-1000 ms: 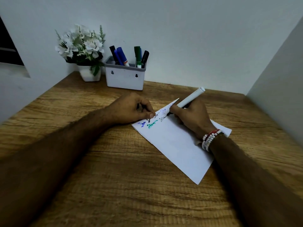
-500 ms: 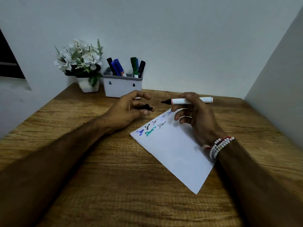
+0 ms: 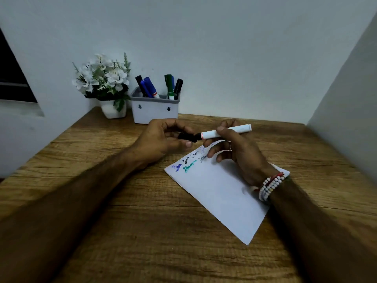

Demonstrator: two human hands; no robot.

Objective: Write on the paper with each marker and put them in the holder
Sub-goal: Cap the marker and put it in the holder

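Seen from above, two bare forearms reach over a wooden table point(image 3: 98, 211). The right hand point(image 3: 239, 154) holds one white marker point(image 3: 228, 131) roughly level, above the far corner of the paper. Its thumb and forefinger pinch the barrel and the other fingers curl loosely beneath. The left hand point(image 3: 161, 141) pinches one black cap point(image 3: 186, 137) between curled fingers and thumb. The cap's open end meets the marker's writing end, and the tip is hidden. I cannot tell how far the cap is pushed on.

One white sheet of paper point(image 3: 220, 193) lies flat and at an angle under the right wrist. It has small scribbles along its far left edge: one blue, one teal, and several dark ones I cannot count.

At the back, against the wall point(image 3: 224, 48), stands one white holder point(image 3: 155, 111) with a grey rim. Six markers point(image 3: 150, 86) stand in it, caps up. Three are on the left, one black and two blue. Three are on the right: one green, one blue half hidden behind it, and one black. Just beside the holder, to its left, is one white pot point(image 3: 112, 110) of white flowers point(image 3: 102, 76).

Beaded bracelets point(image 3: 270, 186), white and red, circle the right wrist. The number of strands is unclear.
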